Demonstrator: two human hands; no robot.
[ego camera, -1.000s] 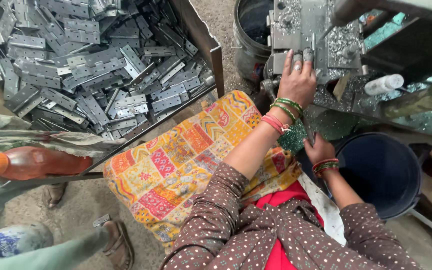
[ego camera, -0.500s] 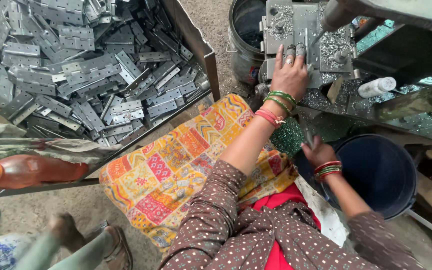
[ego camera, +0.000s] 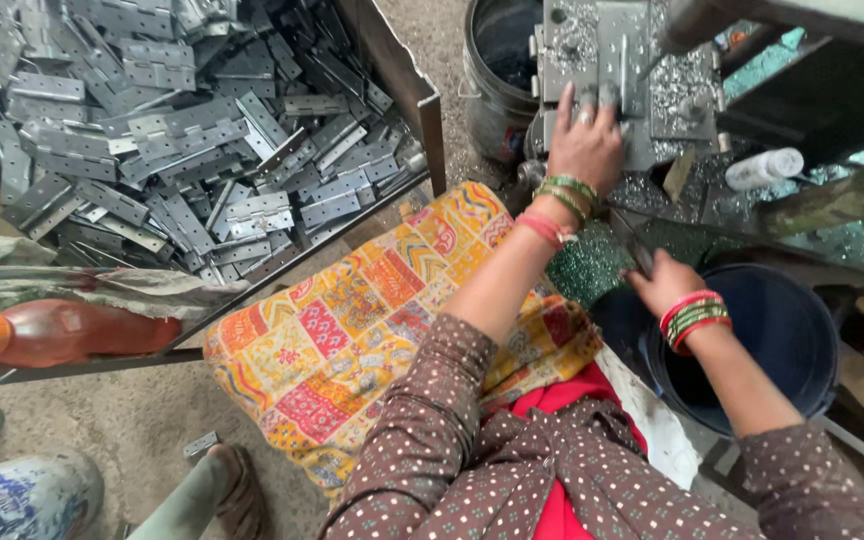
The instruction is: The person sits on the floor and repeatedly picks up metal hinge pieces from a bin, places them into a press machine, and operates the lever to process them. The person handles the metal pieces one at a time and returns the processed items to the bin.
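On metal plate (ego camera: 632, 60): left hand (ego camera: 584, 145) flat, fingers spread; right hand (ego camera: 664, 282) curled on dark tool (ego camera: 634, 248)

My left hand (ego camera: 584, 148) rests on the metal plate (ego camera: 622, 70) of the machine ahead. My right hand (ego camera: 664, 285) sits nearer me, just left of the bucket (ego camera: 782, 340). Hinge pile (ego camera: 152, 130) in tray far left; patterned cloth (ego camera: 372, 320) between tray and me; bottle (ego camera: 52, 335) left of cloth.

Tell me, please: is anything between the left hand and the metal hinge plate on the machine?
Nothing visible. The left hand already lies on the hinge plate, with its fingers flat on the metal. The right hand is lower, near the dark bucket.
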